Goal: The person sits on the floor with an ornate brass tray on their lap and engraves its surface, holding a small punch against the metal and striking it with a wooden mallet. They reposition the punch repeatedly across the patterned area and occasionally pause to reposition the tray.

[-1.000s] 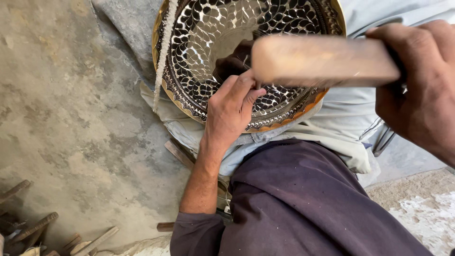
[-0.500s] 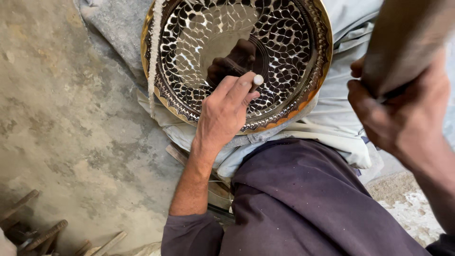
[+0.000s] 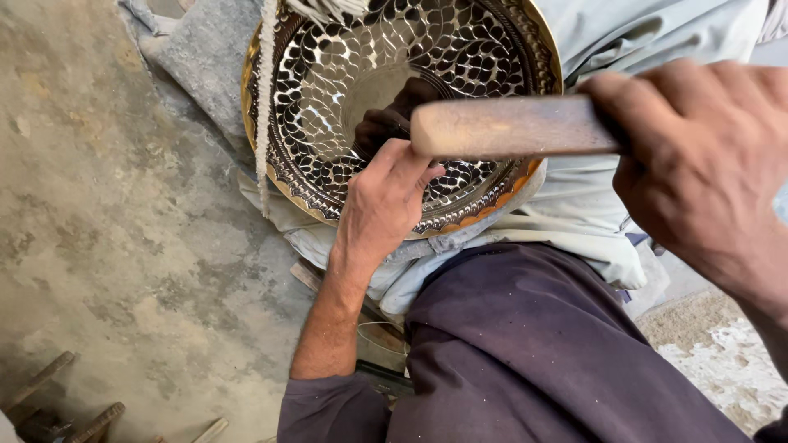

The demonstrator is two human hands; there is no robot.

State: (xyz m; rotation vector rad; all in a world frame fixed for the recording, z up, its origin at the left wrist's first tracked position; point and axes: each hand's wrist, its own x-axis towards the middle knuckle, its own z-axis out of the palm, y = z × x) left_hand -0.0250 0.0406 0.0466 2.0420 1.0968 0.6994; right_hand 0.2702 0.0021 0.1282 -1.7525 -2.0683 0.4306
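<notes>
A round brass tray (image 3: 484, 49) with a dense black-and-silver leaf pattern lies tilted on a pale cloth in front of me. My left hand (image 3: 384, 205) rests on its lower rim, fingers pinched together around a small punch held against the pattern; the punch's top is hidden. My right hand (image 3: 706, 164) grips a wooden mallet (image 3: 509, 127), which lies level just above my left hand's fingertips.
The pale cloth (image 3: 591, 238) is bunched under the tray over my knee. My dark trouser leg (image 3: 533, 353) fills the lower middle. A white cord (image 3: 264, 107) hangs across the tray's left side. Wooden tool handles (image 3: 98, 420) lie on the concrete floor (image 3: 107, 213) at lower left.
The mallet was level a second ago, swung up to the upper right half a second ago, and is now back down over my left hand's fingertips. My left hand stayed in place.
</notes>
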